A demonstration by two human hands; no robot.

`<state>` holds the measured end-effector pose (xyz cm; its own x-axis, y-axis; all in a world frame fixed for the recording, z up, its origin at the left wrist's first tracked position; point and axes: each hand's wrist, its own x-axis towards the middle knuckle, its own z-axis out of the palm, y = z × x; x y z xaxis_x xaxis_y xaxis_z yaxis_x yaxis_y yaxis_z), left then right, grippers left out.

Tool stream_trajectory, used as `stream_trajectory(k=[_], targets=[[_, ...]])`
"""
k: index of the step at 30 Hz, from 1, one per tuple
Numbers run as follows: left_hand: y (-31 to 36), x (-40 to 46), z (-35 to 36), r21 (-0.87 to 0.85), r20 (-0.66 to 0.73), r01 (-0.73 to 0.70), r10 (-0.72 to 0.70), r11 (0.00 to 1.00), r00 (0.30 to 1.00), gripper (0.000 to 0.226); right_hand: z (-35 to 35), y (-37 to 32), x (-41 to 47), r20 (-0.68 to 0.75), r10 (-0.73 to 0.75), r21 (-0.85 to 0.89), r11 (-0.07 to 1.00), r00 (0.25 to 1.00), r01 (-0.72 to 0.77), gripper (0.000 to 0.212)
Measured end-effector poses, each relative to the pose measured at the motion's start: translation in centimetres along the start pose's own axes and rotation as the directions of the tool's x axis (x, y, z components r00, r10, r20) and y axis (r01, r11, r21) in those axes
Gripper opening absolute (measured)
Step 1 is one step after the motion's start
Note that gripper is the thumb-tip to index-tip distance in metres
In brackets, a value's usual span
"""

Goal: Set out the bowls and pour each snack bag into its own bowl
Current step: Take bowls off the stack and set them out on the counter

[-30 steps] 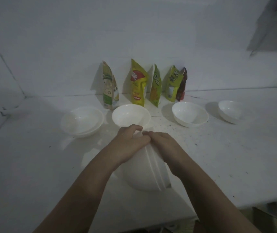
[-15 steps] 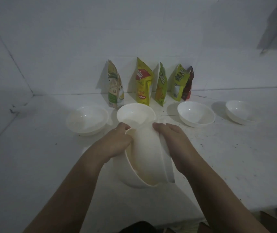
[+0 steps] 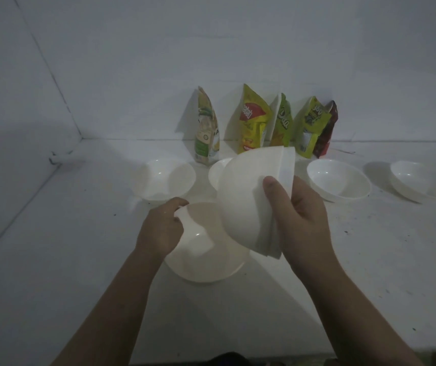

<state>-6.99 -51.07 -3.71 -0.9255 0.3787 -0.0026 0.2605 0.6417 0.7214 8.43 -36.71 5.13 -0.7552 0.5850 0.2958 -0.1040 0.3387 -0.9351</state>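
My left hand [image 3: 160, 228] pinches the rim of a white bowl [image 3: 206, 254] that sits upright on the table near me. My right hand [image 3: 299, 220] grips a small stack of white bowls [image 3: 248, 196], tilted on edge and lifted above the table. Four white bowls stand in a row behind: far left bowl [image 3: 166, 180], a middle bowl [image 3: 217, 171] mostly hidden by the stack, a right bowl [image 3: 339, 182], and a far right bowl [image 3: 410, 180]. Several snack bags lean on the wall: a pale green bag [image 3: 206, 128], a yellow bag [image 3: 254, 120], a green bag [image 3: 281, 122], a lime bag [image 3: 312, 128], a dark red bag [image 3: 328, 128].
The white table [image 3: 79, 260] meets a side wall on the left and a back wall behind the bags. Its near edge runs along the bottom of the view. Dark specks dot the surface at the right.
The stack has been pulled apart: my left hand now holds one bowl low on the table, while my right hand has lifted the other bowls up and to the right.
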Motion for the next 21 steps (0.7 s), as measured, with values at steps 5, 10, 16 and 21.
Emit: stream_trajectory(k=[5, 10, 16, 21], targets=[[2.5, -0.7, -0.3, 0.057, -0.108, -0.257, 0.262, 0.965, 0.959, 0.040, 0.1, 1.0, -0.3, -0.048, -0.080, -0.013, 0.997, 0.996, 0.079, 0.027], [8.2, -2.8, -0.3, -0.126, -0.018, -0.475, 0.477, 0.871, 0.879, 0.047, -0.6, 1.6, -0.4, -0.125, -0.122, 0.002, 0.992, 0.985, 0.123, 0.026], [11.6, -4.6, 2.0, -0.294, 0.132, -0.497, 0.550, 0.816, 0.825, 0.072, -3.1, 2.3, -0.3, -0.185, -0.108, 0.012, 0.994, 0.977, 0.113, 0.018], [14.9, -5.3, 5.0, -0.281, 0.184, -0.519, 0.576, 0.807, 0.796, 0.084, -7.0, 3.6, -0.4, -0.189, -0.039, 0.065, 0.997, 0.981, 0.053, 0.035]])
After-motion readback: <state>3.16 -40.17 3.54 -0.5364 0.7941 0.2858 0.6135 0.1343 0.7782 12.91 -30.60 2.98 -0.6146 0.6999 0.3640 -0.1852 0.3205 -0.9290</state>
